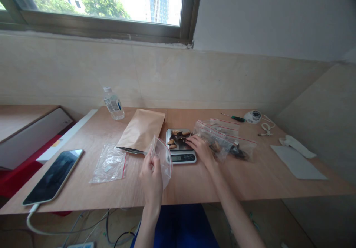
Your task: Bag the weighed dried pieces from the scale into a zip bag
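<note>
My left hand is closed on the edge of a clear zip bag with a red strip; its mouth faces the scale. Beside the bag stands a small digital kitchen scale with a metal plate. Several dried brown and black pieces, like dried mushroom, lie on that plate. My right hand reaches over the plate's right side, fingers stretched out, fingertips touching the dark pieces. Its thumb is hidden. Close to that hand, several clear zip bags with dark and brown contents are piled up.
Left of the scale lie a brown paper pouch and a flat clear zip bag. A water bottle stands behind; a tablet with a cable lies left. Rightward are a screwdriver, a white camera and a white sheet.
</note>
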Tool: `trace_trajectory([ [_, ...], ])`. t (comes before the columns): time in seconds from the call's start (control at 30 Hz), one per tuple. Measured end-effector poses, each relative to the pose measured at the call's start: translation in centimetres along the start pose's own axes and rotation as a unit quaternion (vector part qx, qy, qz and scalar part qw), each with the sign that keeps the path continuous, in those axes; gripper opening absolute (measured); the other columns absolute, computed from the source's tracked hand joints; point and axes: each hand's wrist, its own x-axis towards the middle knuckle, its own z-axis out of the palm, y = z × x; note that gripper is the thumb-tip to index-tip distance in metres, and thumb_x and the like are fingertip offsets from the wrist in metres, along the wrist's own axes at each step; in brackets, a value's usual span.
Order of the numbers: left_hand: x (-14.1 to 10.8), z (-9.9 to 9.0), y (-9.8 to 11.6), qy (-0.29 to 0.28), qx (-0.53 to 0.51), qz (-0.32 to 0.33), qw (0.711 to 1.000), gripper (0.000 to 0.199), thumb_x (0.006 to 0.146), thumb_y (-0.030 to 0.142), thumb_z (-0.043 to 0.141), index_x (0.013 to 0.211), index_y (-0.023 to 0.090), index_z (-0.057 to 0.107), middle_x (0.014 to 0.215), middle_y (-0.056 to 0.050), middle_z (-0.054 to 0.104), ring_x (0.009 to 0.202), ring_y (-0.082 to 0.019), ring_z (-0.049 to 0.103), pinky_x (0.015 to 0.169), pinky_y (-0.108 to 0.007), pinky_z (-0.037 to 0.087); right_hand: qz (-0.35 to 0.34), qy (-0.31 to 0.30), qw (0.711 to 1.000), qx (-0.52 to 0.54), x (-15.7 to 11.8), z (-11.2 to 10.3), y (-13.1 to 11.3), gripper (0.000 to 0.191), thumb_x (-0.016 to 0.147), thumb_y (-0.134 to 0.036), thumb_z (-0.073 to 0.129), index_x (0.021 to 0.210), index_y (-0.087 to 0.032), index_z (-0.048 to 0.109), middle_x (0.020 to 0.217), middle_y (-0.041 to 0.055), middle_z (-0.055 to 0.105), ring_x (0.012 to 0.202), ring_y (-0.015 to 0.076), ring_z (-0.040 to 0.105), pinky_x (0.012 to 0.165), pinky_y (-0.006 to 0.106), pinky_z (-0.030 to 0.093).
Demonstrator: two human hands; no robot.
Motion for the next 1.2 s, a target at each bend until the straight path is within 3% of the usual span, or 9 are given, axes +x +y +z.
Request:
trace_trajectory([
  [0.23,0.1,0.7,-0.4,-0.004,0.008,0.013,1.000,0.038,0.086,0.038,0.039,0.104,0.015,0.064,0.090,-0.009,0.067,0.080,-0.022,0.060,0.073,-0.032,0.045,0.003,0.035,0.997,0.067,0.4,-0.9,-1.0,0.022,0.091,-0.033,0.049,0.093,-0.021,0.067,0.096,0.0069,0.068,0.090,0.0208,0.064,0.083,0.034,0.048],
  [0.4,0.2,1.6,-0.3,-0.002,0.011,0.044,0.999,0.029,0.086,0.035,0.039,0.090,0.017,0.063,0.105,-0.012,0.065,0.099,-0.026,0.060,0.086,-0.039,0.045,0.070,0.105,0.968,0.215,1.1,-2.0,-5.4,0.023,0.088,-0.039,0.054,0.090,-0.020,0.066,0.093,0.0052,0.070,0.087,0.0185,0.065,0.079,0.028,0.048],
  [0.47,0.1,2.0,-0.3,-0.003,0.010,0.066,0.998,0.027,0.087,0.033,0.039,0.085,0.018,0.061,0.109,-0.013,0.064,0.106,-0.027,0.057,0.090,-0.041,0.043,0.102,0.087,0.947,0.292,1.5,-2.1,-7.5,0.025,0.087,-0.040,0.054,0.089,-0.018,0.066,0.092,0.0057,0.070,0.086,0.0179,0.065,0.077,0.027,0.049],
  [0.57,-0.1,2.3,-0.4,-0.006,0.008,0.087,0.996,0.029,0.089,0.034,0.037,0.085,0.018,0.060,0.112,-0.014,0.063,0.112,-0.027,0.055,0.093,-0.042,0.042,0.140,-0.004,0.930,0.341,1.8,-1.5,-10.0,0.024,0.083,-0.038,0.058,0.085,-0.016,0.067,0.086,0.0059,0.070,0.082,0.0176,0.065,0.074,0.027,0.050],
  [0.63,-0.4,2.4,-0.5,-0.007,0.001,0.093,0.996,0.031,0.091,0.036,0.035,0.089,0.017,0.061,0.114,-0.014,0.062,0.114,-0.026,0.054,0.095,-0.042,0.041,0.168,-0.036,0.935,0.311,1.9,-1.0,-11.2,0.020,0.080,-0.034,0.061,0.083,-0.015,0.067,0.082,0.0054,0.070,0.078,0.0173,0.065,0.072,0.027,0.049],
  [0.8,-0.7,2.0,-0.5,-0.007,-0.017,0.072,0.997,0.037,0.092,0.039,0.033,0.093,0.017,0.062,0.111,-0.013,0.063,0.111,-0.026,0.055,0.094,-0.042,0.042,0.163,-0.021,0.953,0.256,1.9,-0.7,-13.0,0.023,0.084,-0.036,0.056,0.092,-0.017,0.065,0.084,0.0046,0.070,0.071,0.0151,0.064,0.064,0.025,0.049],
  [0.93,-0.5,1.5,-0.8,0.002,-0.033,0.037,0.999,0.040,0.092,0.042,0.034,0.107,0.016,0.061,0.106,-0.012,0.065,0.103,-0.025,0.058,0.087,-0.039,0.045,0.079,0.032,0.957,0.277,1.9,-1.2,-12.3,0.028,0.092,-0.036,0.042,0.100,-0.020,0.064,0.094,0.0041,0.069,0.071,0.0135,0.064,0.062,0.023,0.049],
  [1.07,-0.1,1.1,-1.5,0.020,-0.055,0.022,0.998,0.043,0.091,0.045,0.036,0.113,0.017,0.061,0.106,-0.011,0.066,0.100,-0.024,0.060,0.084,-0.036,0.046,0.067,0.130,0.977,0.153,1.6,0.4,-9.3,0.029,0.093,-0.032,0.038,0.097,-0.020,0.064,0.099,0.0089,0.066,0.095,0.0201,0.060,0.084,0.033,0.048],
  [1.2,0.0,0.9,-1.7,0.029,-0.066,0.018,0.997,0.045,0.090,0.046,0.038,0.117,0.017,0.060,0.106,-0.011,0.066,0.098,-0.024,0.061,0.082,-0.035,0.047,0.088,0.097,0.991,-0.010,0.8,3.9,-7.2,0.041,0.082,-0.040,0.057,0.114,-0.015,0.058,0.120,0.0182,0.054,0.114,0.0322,0.048,0.096,0.049,0.040],
])
